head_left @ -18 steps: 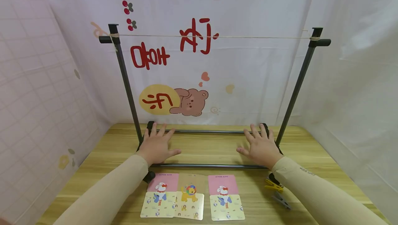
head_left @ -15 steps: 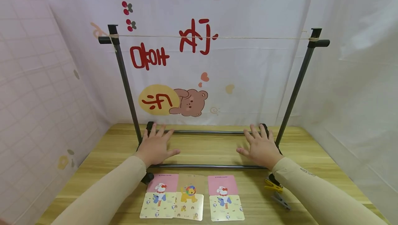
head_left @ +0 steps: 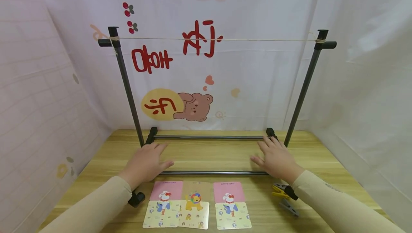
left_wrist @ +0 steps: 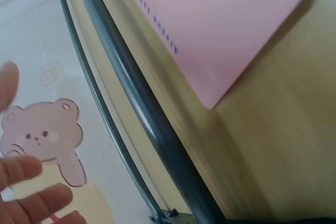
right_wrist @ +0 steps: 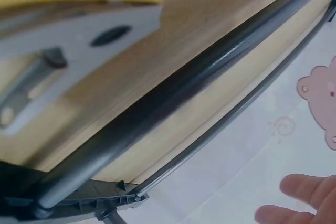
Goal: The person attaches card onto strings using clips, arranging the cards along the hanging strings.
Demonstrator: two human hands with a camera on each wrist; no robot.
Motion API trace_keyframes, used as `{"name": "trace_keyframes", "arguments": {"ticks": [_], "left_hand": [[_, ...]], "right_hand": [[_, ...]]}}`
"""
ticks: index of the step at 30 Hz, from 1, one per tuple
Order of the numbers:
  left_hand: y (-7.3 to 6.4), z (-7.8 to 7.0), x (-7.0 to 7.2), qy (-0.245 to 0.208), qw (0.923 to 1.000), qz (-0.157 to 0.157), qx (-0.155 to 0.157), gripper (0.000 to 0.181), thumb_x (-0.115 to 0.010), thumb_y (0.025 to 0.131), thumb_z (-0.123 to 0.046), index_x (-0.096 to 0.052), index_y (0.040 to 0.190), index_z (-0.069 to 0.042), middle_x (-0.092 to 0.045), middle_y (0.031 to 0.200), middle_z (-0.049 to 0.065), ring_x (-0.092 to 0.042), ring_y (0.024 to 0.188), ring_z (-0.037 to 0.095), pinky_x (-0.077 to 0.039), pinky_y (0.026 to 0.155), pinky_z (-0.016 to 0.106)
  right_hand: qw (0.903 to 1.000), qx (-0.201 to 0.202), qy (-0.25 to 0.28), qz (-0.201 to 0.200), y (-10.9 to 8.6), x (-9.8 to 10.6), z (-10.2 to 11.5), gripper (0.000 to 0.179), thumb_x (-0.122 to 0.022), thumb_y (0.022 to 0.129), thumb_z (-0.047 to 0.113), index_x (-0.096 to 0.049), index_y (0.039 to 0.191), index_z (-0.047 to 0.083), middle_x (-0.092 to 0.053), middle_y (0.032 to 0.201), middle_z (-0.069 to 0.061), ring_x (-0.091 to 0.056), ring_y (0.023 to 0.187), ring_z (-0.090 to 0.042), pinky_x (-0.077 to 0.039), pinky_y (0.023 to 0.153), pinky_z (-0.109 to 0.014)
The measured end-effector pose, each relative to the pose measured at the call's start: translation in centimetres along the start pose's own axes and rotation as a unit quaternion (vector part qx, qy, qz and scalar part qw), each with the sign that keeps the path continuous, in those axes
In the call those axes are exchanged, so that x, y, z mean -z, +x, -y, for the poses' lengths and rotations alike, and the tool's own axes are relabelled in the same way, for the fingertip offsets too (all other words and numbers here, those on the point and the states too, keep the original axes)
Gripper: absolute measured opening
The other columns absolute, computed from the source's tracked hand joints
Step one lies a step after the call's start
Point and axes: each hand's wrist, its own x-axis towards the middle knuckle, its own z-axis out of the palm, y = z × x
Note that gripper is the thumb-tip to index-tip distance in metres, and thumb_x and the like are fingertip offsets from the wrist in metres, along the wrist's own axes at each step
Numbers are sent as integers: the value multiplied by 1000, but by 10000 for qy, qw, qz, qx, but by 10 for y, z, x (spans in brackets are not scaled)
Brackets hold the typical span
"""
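Both hands have drawn back from the far end of the frame: the left hand [head_left: 146, 162] clearly, nearer and further left, the right hand [head_left: 276, 158] only slightly. Behind everything hangs a pale printed cloth [head_left: 251, 61], with the wooden table [head_left: 209, 154] in front of it. On the table stands a dark metal frame [head_left: 127, 90], upright, one pole on the left and one on the right, joined low down by a far bar and a near bar. Inside its sides are the hands, fingers relaxed and grasping nothing; whether either touches the frame cannot be told.

Nearer than the near bar lie the flat cards: a rabbit card [head_left: 162, 204] on the left, a lion card [head_left: 194, 208] against its right edge, and a second rabbit card [head_left: 231, 204] apart on the right. To their right, by the right sleeve, lie a yellow clip [head_left: 280, 192] and a grey clip [head_left: 288, 207].

Thinnest is the string [head_left: 212, 39], tied between the pole tops with nothing hung on it. Judging from this, the frame is ready, while cards and clips look unused.
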Motion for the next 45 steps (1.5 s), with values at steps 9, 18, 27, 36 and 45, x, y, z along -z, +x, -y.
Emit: {"name": "trace_keyframes", "arguments": {"ticks": [9, 18, 27, 36, 45], "left_hand": [[-31, -16, 21, -721, 9911, 726, 855, 79, -68, 94, -66, -60, 143, -5, -66, 140, 15, -64, 129, 39, -51, 106, 61], [-48, -28, 17, -913, 9784, 1240, 1383, 73, -77, 88, -62, -63, 129, -3, -76, 110, 8, -72, 94, 23, -60, 86, 53], [-56, -38, 11, -761, 9748, 1474, 1489, 89, -77, 87, -63, -58, 141, 5, -73, 128, 20, -71, 114, 38, -57, 96, 60], [-59, -36, -3, -770, 9741, 1500, 1505, 99, -79, 84, -65, -53, 143, 9, -74, 121, 22, -72, 109, 38, -58, 93, 59], [-60, -35, -14, -957, 9712, 1462, 1620, 101, -82, 82, -64, -50, 144, 9, -73, 118, 21, -72, 105, 36, -58, 91, 58]], "right_hand": [[9996, 170, 180, -169, -29, 17, 1, 48, -77, 95, 41, -72, 122, 1, -74, 118, -18, -70, 109, -40, -57, 96, -56], [9968, -34, 569, 564, -54, 28, 2, 25, -85, 89, 35, -74, 99, 14, -69, 88, 6, -62, 76, -8, -56, 67, -34], [9935, -256, 667, 882, -70, 23, 2, 23, -85, 88, 36, -75, 97, 18, -70, 88, 7, -59, 74, -5, -53, 64, -31], [9930, -317, 633, 942, -75, 13, 3, 22, -86, 86, 36, -74, 96, 21, -69, 88, 9, -55, 70, -3, -49, 59, -28], [9929, -146, 744, 918, -79, 2, 1, 15, -85, 88, 30, -71, 86, 25, -67, 82, 12, -52, 69, 1, -48, 60, -28]]}}
